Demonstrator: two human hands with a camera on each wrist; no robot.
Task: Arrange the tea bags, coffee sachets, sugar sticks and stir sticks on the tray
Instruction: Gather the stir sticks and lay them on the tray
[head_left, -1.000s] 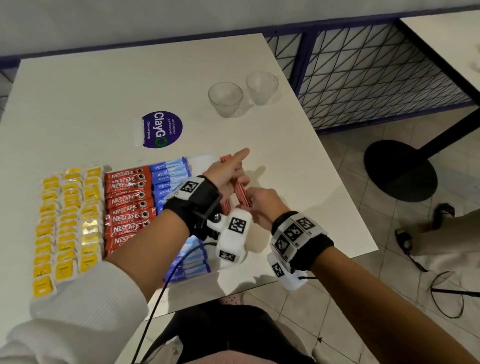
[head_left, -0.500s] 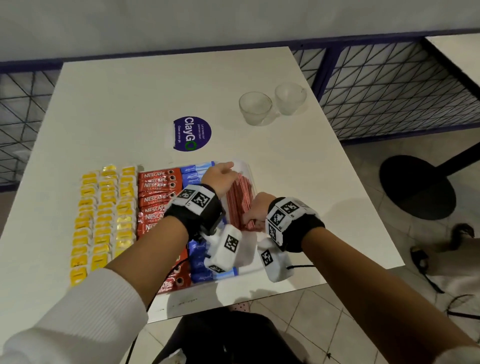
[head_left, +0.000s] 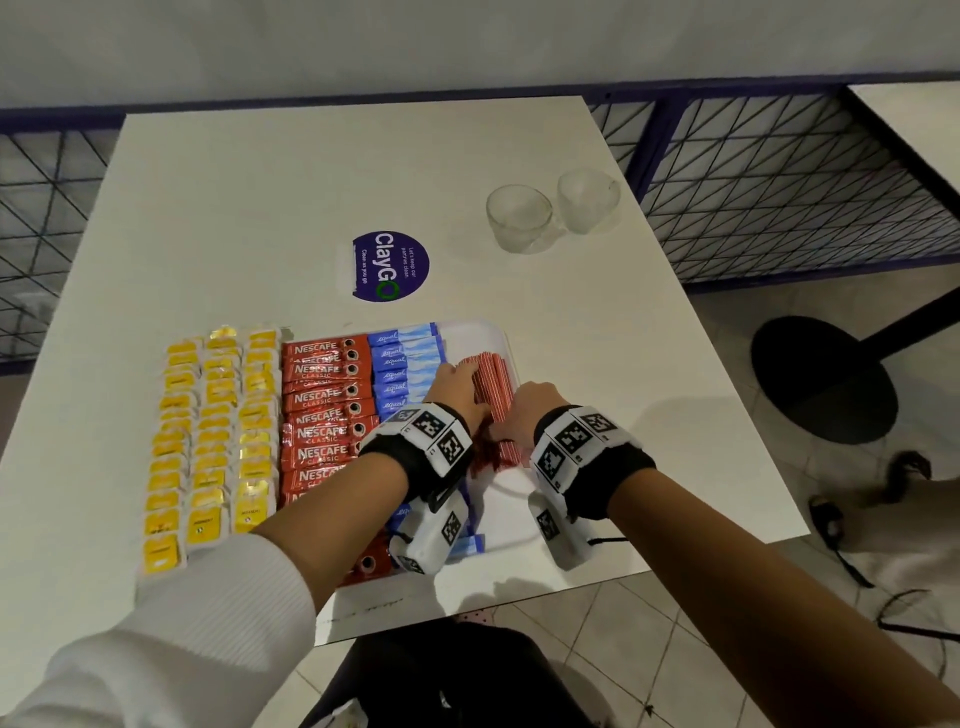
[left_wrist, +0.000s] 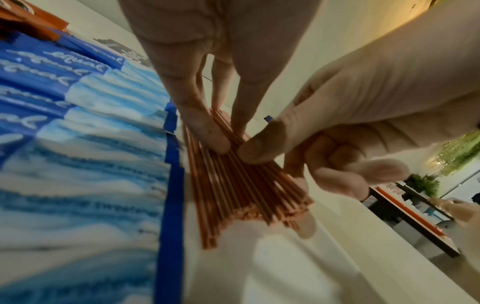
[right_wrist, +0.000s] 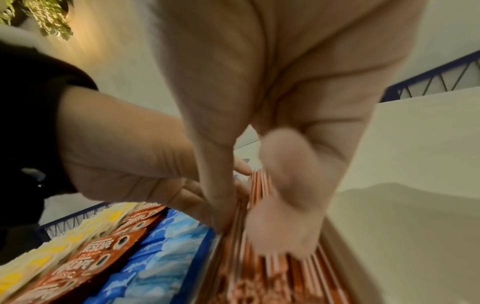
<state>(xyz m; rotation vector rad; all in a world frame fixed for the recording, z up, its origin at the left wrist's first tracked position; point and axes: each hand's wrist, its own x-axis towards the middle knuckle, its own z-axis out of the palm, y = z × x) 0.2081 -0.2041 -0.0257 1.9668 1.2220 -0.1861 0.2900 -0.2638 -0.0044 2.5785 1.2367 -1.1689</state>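
The white tray (head_left: 503, 340) holds rows of yellow tea bags (head_left: 208, 431), red coffee sachets (head_left: 327, 400) and blue sugar sticks (head_left: 405, 364). A bundle of red stir sticks (head_left: 493, 384) lies lengthwise along the tray's right side, just right of the sugar sticks (left_wrist: 103, 144). My left hand (head_left: 457, 382) presses straight fingers (left_wrist: 205, 131) down on the far part of the stir sticks (left_wrist: 233, 185). My right hand (head_left: 511, 423) pinches the near part of the stir sticks (right_wrist: 259, 267), thumb (left_wrist: 259, 148) on top, with the other fingers curled at the right side.
Two empty glass cups (head_left: 519, 218) (head_left: 587, 200) stand at the table's back right, and a purple round sticker (head_left: 390, 266) lies behind the tray. The table's front edge runs just below my wrists. A sandalled foot (head_left: 831, 514) and a black table base (head_left: 826, 384) are on the floor to the right.
Both hands have brought the stir stick bundle down from above the table into the tray's right side. The left fingers now lie flat on it.
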